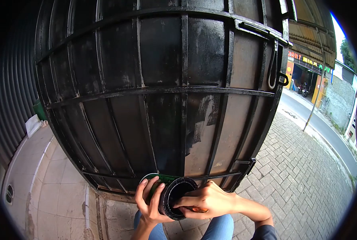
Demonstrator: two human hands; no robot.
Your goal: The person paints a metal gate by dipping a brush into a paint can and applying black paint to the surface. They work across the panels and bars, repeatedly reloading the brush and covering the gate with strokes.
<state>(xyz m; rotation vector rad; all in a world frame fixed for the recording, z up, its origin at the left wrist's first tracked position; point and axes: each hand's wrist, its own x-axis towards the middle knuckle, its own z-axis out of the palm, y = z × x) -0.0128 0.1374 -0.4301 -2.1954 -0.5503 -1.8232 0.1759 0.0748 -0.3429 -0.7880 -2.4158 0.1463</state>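
My left hand (149, 202) is wrapped around a green paint can (156, 185) whose black-smeared mouth tilts toward me. Inside the can it looks dark with black paint. My right hand (204, 200) reaches over the rim, fingers curled around a paintbrush; part of its orange-brown handle (198, 209) shows under the fingers. The bristles are hidden in the can. Just beyond both hands stands a ribbed metal gate (162, 132). Much of it is coated black, wet and glossy at upper middle, with bare brownish panels (202, 160) at lower right and ragged brush strokes along the edge.
A latch bar (258, 30) and hanging handle (273, 68) stick out at the gate's upper right. Paving blocks (298, 160) run rightward to a road (326, 124) and a shopfront. Corrugated sheeting (10, 80) and a tiled step (46, 192) lie at left.
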